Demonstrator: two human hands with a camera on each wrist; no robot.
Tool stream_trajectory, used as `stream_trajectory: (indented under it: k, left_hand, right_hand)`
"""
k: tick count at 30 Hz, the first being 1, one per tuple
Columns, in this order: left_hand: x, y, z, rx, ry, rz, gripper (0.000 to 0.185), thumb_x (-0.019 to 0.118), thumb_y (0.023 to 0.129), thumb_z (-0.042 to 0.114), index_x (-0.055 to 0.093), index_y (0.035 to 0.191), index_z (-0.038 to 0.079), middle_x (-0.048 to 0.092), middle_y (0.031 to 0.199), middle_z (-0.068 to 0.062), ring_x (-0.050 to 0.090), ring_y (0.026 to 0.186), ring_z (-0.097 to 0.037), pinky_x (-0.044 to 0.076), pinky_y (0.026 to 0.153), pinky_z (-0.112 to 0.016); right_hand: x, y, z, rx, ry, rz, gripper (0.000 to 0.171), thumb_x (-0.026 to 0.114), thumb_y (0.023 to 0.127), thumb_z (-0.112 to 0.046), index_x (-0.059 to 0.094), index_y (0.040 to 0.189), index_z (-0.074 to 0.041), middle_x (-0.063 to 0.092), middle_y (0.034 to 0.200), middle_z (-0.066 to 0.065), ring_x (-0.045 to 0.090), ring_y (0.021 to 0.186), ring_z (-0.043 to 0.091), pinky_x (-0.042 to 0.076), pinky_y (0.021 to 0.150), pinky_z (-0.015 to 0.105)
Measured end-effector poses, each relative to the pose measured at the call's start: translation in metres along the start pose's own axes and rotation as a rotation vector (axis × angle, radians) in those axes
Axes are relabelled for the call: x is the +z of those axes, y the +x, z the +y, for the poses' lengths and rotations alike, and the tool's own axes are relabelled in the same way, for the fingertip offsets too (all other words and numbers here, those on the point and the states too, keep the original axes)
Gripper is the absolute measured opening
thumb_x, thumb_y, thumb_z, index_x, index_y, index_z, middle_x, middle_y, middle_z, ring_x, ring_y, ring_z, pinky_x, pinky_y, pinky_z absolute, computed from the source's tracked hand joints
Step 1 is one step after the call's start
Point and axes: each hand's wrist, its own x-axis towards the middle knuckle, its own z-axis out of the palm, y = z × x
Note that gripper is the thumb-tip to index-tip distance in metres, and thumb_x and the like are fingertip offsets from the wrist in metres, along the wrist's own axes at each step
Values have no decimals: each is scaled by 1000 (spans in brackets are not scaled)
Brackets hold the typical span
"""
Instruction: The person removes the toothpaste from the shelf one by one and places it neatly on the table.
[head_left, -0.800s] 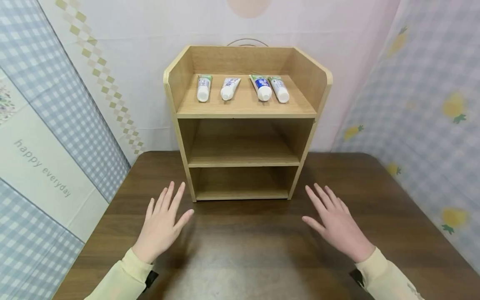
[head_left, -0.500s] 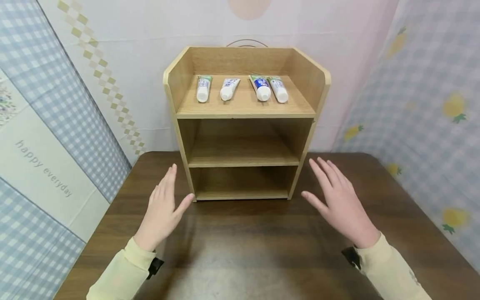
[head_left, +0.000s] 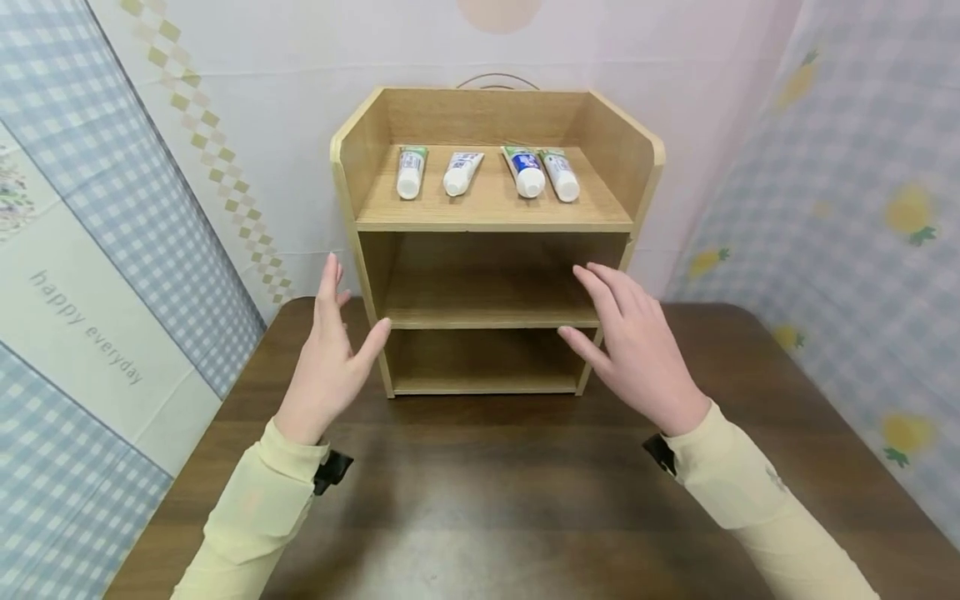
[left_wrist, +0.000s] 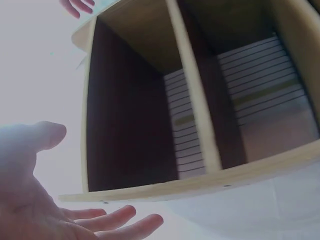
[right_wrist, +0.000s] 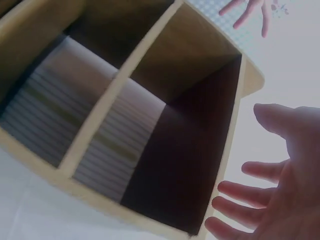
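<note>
Two hands hover raised above the brown table, holding nothing. Left hand: fingers straight and together, thumb splayed, just beside the left wall of the wooden shelf unit, contact not discernible. Right hand: fingers spread and relaxed before the unit's right front edge at middle-shelf level; four toothpaste tubes lie on the top shelf.

Four tubes on shelf top
</note>
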Motion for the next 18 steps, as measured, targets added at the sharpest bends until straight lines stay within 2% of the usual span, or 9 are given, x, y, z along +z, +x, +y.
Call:
stream_trajectory:
  k: [6, 10, 15, 18]
  left_hand:
    - [-6, 12, 15, 72, 53, 27, 89, 55, 96, 35, -12, 155, 30, 4, 164, -1, 33, 142, -37, 38, 103, -58]
    - [-11, 22, 25, 102, 52, 54, 88, 55, 96, 36, -11, 155, 30, 4, 164, 1, 31, 143, -36, 39, 102, -59]
    - [-18, 40, 33, 111, 19, 96, 87, 54, 96, 36, -8, 155, 29, -1, 164, 7, 28, 145, -33, 31, 111, -56]
    - [-23, 50, 35, 110, -1, 128, 86, 55, 95, 35, -6, 156, 27, 2, 164, 4, 26, 146, -30, 25, 116, -51]
  right_hand:
    - [3, 24, -8, -26, 5, -15, 66, 70, 87, -29, 43, 142, -4, 50, 137, 19, 46, 127, 37, 40, 99, 56]
    - [5, 36, -12, -25, -15, -24, 63, 68, 89, -32, 44, 140, -4, 50, 137, 18, 46, 127, 36, 41, 96, 56]
    - [4, 53, -17, -47, -20, -6, 61, 66, 91, -33, 45, 139, -4, 50, 136, 17, 47, 126, 36, 41, 95, 54]
    - [2, 64, -21, -53, -24, -3, 59, 65, 92, -34, 44, 139, -4, 50, 136, 16, 47, 125, 34, 40, 94, 52]
